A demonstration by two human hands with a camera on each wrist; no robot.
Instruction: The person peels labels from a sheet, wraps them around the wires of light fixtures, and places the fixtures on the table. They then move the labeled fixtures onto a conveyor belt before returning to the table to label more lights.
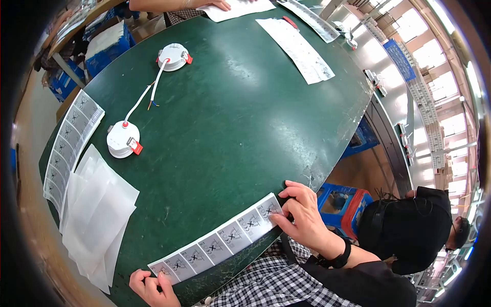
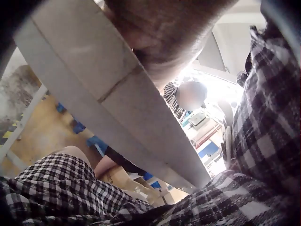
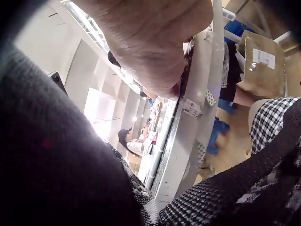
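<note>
A long strip of printed labels, grey with black crossed-out drawings, lies along the near edge of the green table. My left hand pinches its left end, thumb on top. At the other end my right hand, with a black band on the wrist, holds the strip's corner between thumb and fingers. In the left wrist view the table's pale edge covers most of the strip's side, and the left hand shows only from below. The right wrist view shows the underside of the right hand; its fingertips are hidden.
Translucent sheets and another label strip lie at the left. Two white round downlights with cables and red-tipped clips stand beyond. Printed sheets lie at the far side, where another person's hands rest on paper. A blue stool stands right.
</note>
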